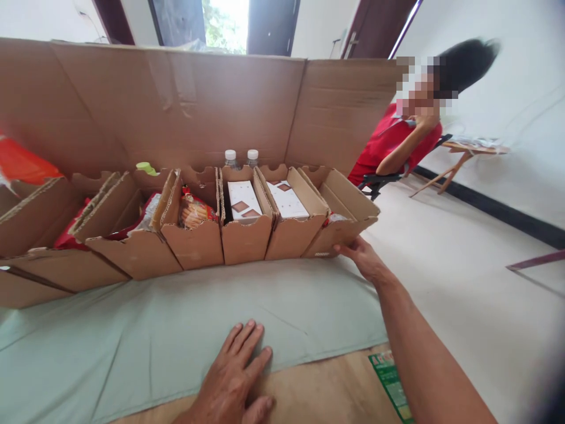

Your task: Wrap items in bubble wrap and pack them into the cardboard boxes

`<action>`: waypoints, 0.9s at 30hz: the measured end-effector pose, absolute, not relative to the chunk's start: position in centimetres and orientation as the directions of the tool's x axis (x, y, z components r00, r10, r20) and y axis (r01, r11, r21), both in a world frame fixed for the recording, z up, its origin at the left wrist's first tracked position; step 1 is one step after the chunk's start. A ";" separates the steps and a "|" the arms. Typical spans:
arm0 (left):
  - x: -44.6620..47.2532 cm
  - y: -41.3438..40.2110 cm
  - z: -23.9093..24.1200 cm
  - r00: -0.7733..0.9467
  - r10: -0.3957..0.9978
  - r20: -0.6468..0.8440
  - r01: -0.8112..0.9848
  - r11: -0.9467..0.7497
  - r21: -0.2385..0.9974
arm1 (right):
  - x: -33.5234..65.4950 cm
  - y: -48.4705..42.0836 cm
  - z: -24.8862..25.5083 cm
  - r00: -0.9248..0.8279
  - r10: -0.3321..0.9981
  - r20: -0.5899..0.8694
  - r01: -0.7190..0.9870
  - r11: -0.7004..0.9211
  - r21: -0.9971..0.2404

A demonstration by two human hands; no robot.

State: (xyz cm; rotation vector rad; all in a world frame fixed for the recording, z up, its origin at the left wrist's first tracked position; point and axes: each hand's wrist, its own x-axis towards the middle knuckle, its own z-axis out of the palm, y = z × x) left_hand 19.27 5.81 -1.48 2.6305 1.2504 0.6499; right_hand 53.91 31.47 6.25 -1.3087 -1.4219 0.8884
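My left hand [233, 377] rests palm down near the front edge of the green cloth [176, 330], fingers stretched and holding nothing. At the right end of a row of open cardboard boxes, my right hand [362, 259] grips the lower corner of the last cardboard box [339, 232]. Its thumb lies on the front face, while the other fingers go around the side, partly hidden. Inside that box a small red and white packet [335, 218] shows. The two boxes to its left hold white cartons with brown squares, such as the near white carton [289, 200].
A red snack bag [196, 211] and other packets sit in boxes further left. Two white-capped bottles [230, 158] stand behind the row, before a tall cardboard panel [220, 106]. A green printed packet [392, 383] lies at the front right. A person in red [397, 141] sits beyond.
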 end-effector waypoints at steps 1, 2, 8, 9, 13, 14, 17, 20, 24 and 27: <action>19.2 5.9 -1.8 0.555 0.771 0.313 0.699 -0.636 0.328 | 53.8 31.1 6.5 0.077 0.976 0.204 0.295 0.173 -0.940; 19.2 5.9 -2.0 0.555 0.771 0.314 0.694 -0.637 0.337 | 53.7 30.4 7.0 0.123 0.962 0.242 0.319 0.192 -0.928; 19.3 5.7 -1.0 0.532 0.812 0.239 0.679 -0.578 0.454 | 48.1 24.9 13.6 0.144 0.803 0.579 0.587 0.402 -0.703; 19.4 5.7 -0.6 0.527 0.821 0.219 0.684 -0.563 0.464 | 46.2 24.7 14.7 -0.004 0.839 0.543 0.653 0.414 -0.635; 19.6 5.4 0.0 0.490 0.846 0.209 0.707 -0.526 0.473 | 40.5 26.1 16.9 -0.241 0.931 0.275 0.884 0.327 -0.335; 19.6 5.4 -0.2 0.462 0.855 0.234 0.711 -0.515 0.479 | 39.9 26.4 17.0 -0.234 0.935 0.267 0.902 0.311 -0.300; 19.6 5.2 -0.8 0.336 0.874 0.351 0.717 -0.479 0.506 | 39.9 25.5 16.6 -0.225 0.923 0.311 0.901 0.319 -0.294; 19.5 4.2 -0.6 0.231 0.875 0.426 0.705 -0.452 0.546 | 40.9 21.6 16.0 -0.229 0.918 0.323 0.894 0.330 -0.303; 18.7 1.3 1.7 0.314 0.855 0.414 0.577 -0.518 0.632 | 41.3 12.0 15.5 -0.188 0.906 0.379 0.827 0.354 -0.437; 17.5 -1.1 3.7 0.481 0.811 0.333 0.378 -0.534 0.756 | 42.3 3.4 15.2 -0.191 0.917 0.351 0.709 0.376 -0.597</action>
